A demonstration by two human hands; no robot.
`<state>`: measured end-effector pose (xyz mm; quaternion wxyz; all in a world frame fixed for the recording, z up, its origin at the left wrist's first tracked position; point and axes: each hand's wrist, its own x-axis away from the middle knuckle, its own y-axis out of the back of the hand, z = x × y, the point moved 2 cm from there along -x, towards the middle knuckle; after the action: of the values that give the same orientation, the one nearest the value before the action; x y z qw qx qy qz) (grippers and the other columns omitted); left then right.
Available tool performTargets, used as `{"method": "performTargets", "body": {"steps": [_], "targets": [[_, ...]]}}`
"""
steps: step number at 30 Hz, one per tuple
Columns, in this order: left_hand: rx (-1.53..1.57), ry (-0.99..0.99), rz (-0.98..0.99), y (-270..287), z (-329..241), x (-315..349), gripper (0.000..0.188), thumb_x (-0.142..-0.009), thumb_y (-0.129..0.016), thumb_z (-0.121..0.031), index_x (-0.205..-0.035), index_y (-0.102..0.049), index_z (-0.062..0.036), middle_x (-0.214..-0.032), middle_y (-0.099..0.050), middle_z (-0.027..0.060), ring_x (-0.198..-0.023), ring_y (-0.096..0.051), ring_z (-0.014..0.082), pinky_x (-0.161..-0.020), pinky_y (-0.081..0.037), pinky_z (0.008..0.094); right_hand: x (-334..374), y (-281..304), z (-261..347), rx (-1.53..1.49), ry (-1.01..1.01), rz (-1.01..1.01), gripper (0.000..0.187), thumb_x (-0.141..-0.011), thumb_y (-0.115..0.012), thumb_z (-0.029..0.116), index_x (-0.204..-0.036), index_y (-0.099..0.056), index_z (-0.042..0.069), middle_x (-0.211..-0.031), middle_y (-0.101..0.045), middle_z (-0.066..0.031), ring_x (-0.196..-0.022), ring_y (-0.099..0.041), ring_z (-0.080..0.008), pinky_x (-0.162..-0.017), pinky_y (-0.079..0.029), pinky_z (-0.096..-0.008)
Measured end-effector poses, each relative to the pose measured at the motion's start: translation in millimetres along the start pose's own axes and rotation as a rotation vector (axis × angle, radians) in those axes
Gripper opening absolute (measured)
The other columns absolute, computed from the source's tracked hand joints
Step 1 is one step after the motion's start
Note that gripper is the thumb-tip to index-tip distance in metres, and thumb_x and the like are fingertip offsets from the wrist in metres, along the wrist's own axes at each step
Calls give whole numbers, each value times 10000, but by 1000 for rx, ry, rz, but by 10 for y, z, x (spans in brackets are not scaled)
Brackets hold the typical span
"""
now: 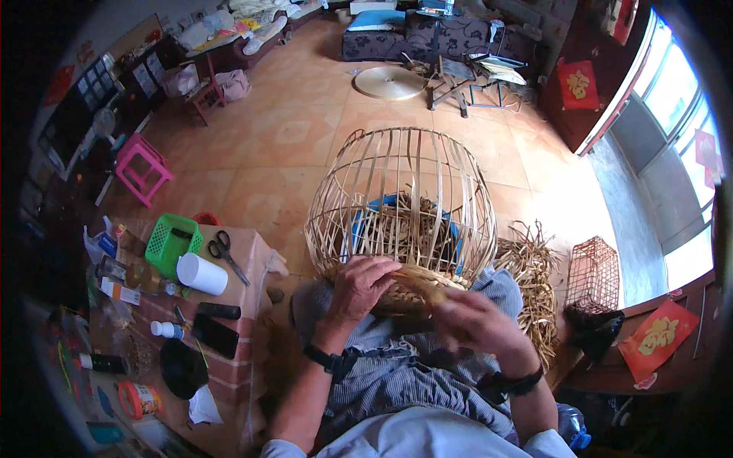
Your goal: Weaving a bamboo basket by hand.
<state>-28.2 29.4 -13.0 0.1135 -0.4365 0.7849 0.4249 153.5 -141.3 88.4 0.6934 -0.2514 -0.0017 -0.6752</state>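
Probably light and springy, the openwork wicker basket (pixel 417 202) sits at 12 o'clock; it could snap if squeezed, so its braided rim (pixel 416 281) suits holding. The left hand (pixel 360 290) grasps that rim at 7 o'clock; the right hand (pixel 479 319), blurred at 5 o'clock, I cannot tell.

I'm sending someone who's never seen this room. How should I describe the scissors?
Find the large open-ribbed basket in the middle, then the covered table left of it. Near the table's far right corner, a white cylinder is beside a green basket; the scissors lie right of the cylinder. Unlike those bulkier neighbours, they lie flat, with dark looped handles.
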Motion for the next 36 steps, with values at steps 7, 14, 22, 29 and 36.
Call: {"method": "performTargets", "body": {"steps": [7, 14, 22, 29, 36], "targets": [[-45, 92, -46, -107, 1, -22, 217, -863, -848, -134, -1063, -778, -87, -1064, -796, 80, -1007, -743, 305, -918, -572, 424, -149, 578, 17, -307, 424, -51, 267, -1110, -592, 276, -1264, -605, 59, -872, -643, -3, -653, -662, -118, -569, -521, -251], [-88, 105, -31, -40, -14, -33, 221, -896, -798, -84, -1113, -756, -78, -1014, -782, 125, -940, -743, 353, -882, -559, 445, -994, 90, -369, 527, 447, -336, 325, -994, -799, 190, -1168, -637, -31, -951, -743, -57, -809, -712, -187, -715, -573, -325], [-311, 17, 93, -113, -228, -6, 734, -901, -742, -38, -1580, -462, -29, -1075, -741, 173, -1018, -702, 372, -970, -500, 499, -1417, 438, -80, 10, 418, -317, 128, -1020, -698, 154, -1011, -688, 27, -791, -687, -12, -656, -622, -92, -580, -477, -268], [-499, 123, 251, -264, -395, -75, 814, -879, -721, -86, -1609, -385, 44, -996, -670, 187, -939, -639, 377, -967, -459, 512, -1532, 275, 148, 667, 577, -437, 137, -989, -680, 135, -989, -675, -1, -789, -706, -174, -730, -709, -335, -674, -554, -418], [-636, 27, 163, -379, -450, -55, 800, -902, -729, -165, -1592, -391, 58, -953, -670, 131, -940, -651, 315, -973, -442, 499, -1597, 354, 160, 1353, 642, -526, 168, -966, -679, 170, -885, -721, 29, -768, -700, -229, -758, -739, -425, -655, -561, -518]]}}
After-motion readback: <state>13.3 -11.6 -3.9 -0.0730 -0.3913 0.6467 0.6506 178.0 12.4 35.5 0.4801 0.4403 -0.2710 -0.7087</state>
